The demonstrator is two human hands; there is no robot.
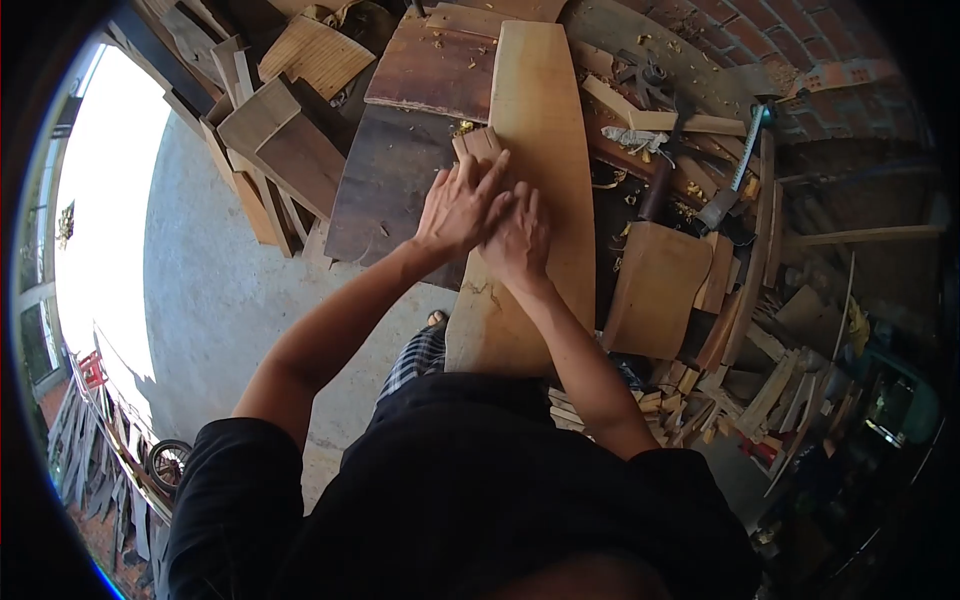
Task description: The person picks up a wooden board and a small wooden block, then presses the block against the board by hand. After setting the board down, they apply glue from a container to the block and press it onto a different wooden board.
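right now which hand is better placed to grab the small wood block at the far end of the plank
Left. The left hand has its fingertips right beside the small wood block, while the right hand lies partly under it, farther back on the long plank.

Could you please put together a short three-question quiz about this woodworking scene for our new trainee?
1. True or false: both hands rest on the long pale plank.
2. What lies just beyond the fingertips of the left hand?
A. a small wood block
B. a paint tin
C. a rope
3. Which hand lies partly over the other?

Key:
1. True.
2. A, the small wood block.
3. The left hand lies over the right hand.
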